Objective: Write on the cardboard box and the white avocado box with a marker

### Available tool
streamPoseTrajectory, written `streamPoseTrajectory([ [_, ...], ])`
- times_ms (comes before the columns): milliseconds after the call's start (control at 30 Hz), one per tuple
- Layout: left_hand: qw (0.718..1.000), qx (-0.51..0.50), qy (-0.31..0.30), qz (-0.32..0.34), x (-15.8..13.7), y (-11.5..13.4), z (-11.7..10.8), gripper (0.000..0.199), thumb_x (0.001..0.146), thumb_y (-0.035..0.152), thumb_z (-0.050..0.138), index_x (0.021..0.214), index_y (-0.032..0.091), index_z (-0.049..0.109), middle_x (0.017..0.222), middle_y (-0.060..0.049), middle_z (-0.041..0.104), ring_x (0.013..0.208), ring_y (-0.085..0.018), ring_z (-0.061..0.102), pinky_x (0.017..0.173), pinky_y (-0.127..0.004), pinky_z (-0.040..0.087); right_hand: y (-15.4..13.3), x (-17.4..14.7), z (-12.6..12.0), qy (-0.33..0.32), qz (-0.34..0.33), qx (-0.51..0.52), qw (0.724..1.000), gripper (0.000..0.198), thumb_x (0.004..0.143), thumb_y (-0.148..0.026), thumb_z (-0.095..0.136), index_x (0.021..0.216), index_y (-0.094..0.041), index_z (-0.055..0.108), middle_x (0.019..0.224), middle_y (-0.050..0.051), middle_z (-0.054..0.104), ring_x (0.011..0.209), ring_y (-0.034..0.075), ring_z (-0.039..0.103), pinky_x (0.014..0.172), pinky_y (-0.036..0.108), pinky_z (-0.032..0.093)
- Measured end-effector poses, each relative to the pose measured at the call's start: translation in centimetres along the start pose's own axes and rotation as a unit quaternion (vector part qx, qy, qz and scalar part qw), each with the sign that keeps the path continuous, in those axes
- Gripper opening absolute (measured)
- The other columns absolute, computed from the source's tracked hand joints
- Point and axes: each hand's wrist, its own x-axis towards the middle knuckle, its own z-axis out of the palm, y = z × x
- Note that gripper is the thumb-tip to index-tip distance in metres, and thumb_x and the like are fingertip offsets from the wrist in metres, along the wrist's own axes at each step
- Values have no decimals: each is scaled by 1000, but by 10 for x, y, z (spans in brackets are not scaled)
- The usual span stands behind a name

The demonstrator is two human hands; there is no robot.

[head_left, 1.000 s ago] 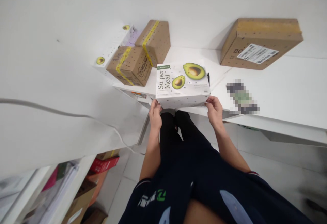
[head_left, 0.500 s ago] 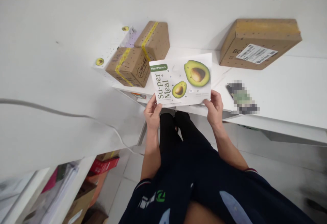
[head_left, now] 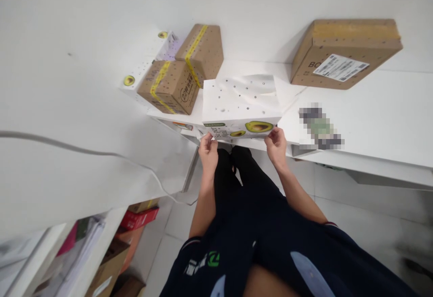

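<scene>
A white carton [head_left: 241, 100] printed with small dots and avocado halves is at the shelf's front edge. Its dotted face is turned up toward me, while the avocado face with green lettering shows as a narrow strip on my side. Fingers closed, my left hand [head_left: 209, 152] pinches the near left corner. My right hand [head_left: 276, 147] is closed at the near right corner, its thumb and fingers on the carton's lower edge. The carton's underside is hidden.
Two taped brown boxes [head_left: 169, 87] and another white avocado carton [head_left: 135, 73] stand left on the white shelf [head_left: 372, 116]. A larger labelled brown box [head_left: 341, 58] leans at the back right, with a pixelated item [head_left: 321, 127] before it. A cable [head_left: 101, 151] hangs at left.
The carton has tipped, so the avocado face that was toward me is now foreshortened and the dotted face shows. Both hands have moved slightly inward with it.
</scene>
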Motion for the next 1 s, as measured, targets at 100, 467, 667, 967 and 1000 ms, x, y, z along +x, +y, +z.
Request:
streamPoseTrajectory([
  [100,1000,7,12,0,2,10,-1,32,81,35,66,111,23,67,113,-8,72,107,-22,68,100,-40,52,-6,2,-3,-2,7,-9,1000,19,78,-25,57,97,-24,58,94,2,68,90,19,64,89,39,53],
  [467,985,44,6,167,16,70,10,55,92,56,56,137,25,56,135,-10,62,115,-21,63,94,-32,52,-36,10,-11,23,10,-13,1000,29,87,-41,56,108,-25,69,109,5,70,107,22,64,101,45,50],
  [667,972,88,7,218,10,80,17,43,95,54,57,126,23,58,124,-9,61,102,-15,64,87,-26,54,-29,40,-31,53,-19,-127,990,35,90,-46,50,103,-20,70,103,8,68,93,20,64,88,40,54],
  [967,957,140,8,255,2,86,27,34,99,45,54,121,20,58,116,-9,64,93,-12,64,80,-24,55,-19,94,-33,-142,-1,-532,835,42,87,-24,52,124,-10,66,119,24,63,106,33,63,95,46,51],
  [1000,955,145,7,257,3,86,28,34,99,45,54,121,19,58,116,-9,65,93,-12,65,81,-24,56,-19,95,-32,-160,-9,-545,823,40,87,-24,51,120,-10,68,117,23,64,104,32,65,94,45,51],
])
